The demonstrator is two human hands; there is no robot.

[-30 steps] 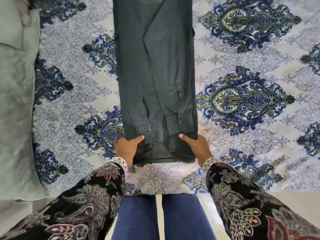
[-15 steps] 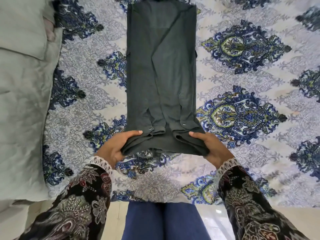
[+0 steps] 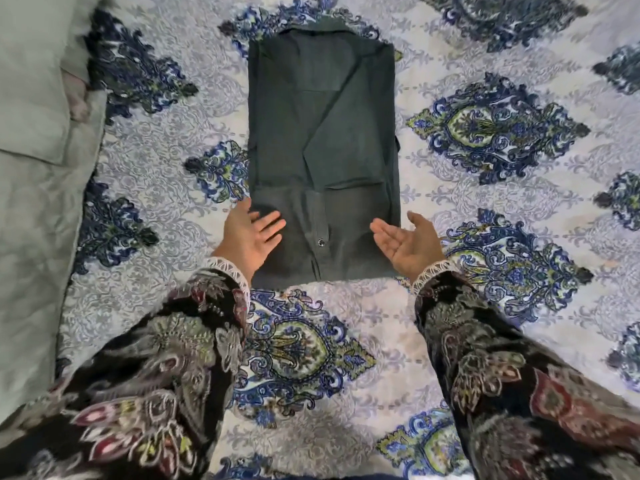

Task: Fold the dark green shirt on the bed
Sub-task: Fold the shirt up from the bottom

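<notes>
The dark green shirt [image 3: 322, 147] lies flat on the patterned bedspread [image 3: 450, 306] as a folded rectangle, collar at the far end, its lower part doubled up over the body with a snap button showing near the front edge. My left hand [image 3: 251, 239] rests palm up at the shirt's near left corner, fingers spread and touching the cloth. My right hand [image 3: 407, 245] hovers palm up just off the near right corner, fingers apart, holding nothing.
A pale green pillow [image 3: 31, 77] and a pale green quilt [image 3: 27, 258] lie along the left side of the bed. The blue-and-white bedspread stretches out to the right and in front of the shirt.
Both hands lifted the shirt's bottom edge, carried it away from me and laid it over the body, halving its length. They have let go and now lie open beside it.
</notes>
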